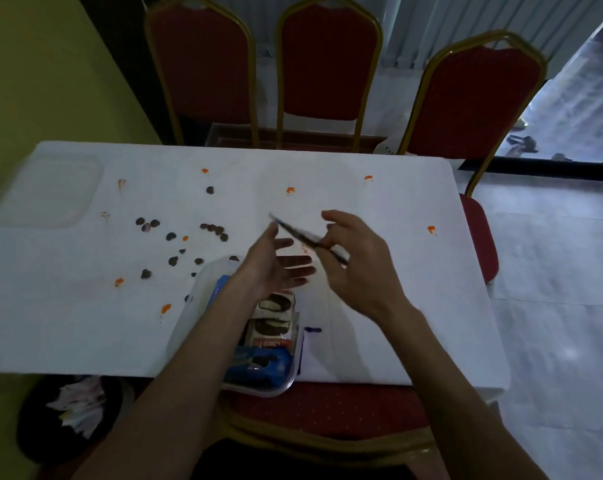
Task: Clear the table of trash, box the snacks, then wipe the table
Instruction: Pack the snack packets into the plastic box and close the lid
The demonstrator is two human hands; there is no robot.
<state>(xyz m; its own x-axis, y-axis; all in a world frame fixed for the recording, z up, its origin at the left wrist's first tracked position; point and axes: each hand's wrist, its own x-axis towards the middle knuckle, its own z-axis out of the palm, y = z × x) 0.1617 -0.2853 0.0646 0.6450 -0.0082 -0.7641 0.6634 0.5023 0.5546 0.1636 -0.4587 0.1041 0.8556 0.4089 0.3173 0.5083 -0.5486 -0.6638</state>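
1. Your left forearm lies across the clear box [262, 390] at the near table edge and hides part of what is in it. A blue packet [262, 363] and brown-and-white packets [272, 323] show inside.
2. The box's lid [47, 190] lies apart, at the far left corner of the table.
3. Dark bits [173, 260] are scattered left of the box and your hands. Orange spots [166, 308] dot the cloth from left to right.
4. Your left hand [276, 268] is palm up above the far end of the box, fingers spread and straight, holding nothing.
5. Your right hand [355, 258] is just beside it and pinches a thin dark strip [293, 232] that slants up towards the left. It is blurred, so you cannot tell what it is.
6. A dark bin [33, 427] with crumpled paper [78, 403] stands on the floor, below the near left of the table.
7. The table [397, 323] is covered in white.
8. Three red chairs [327, 64] with gold frames stand behind it, and a red seat [327, 403] is tucked under the near edge.
9. There is a yellow-green wall [33, 81] on the left and a pale tiled floor [552, 306] on the right.
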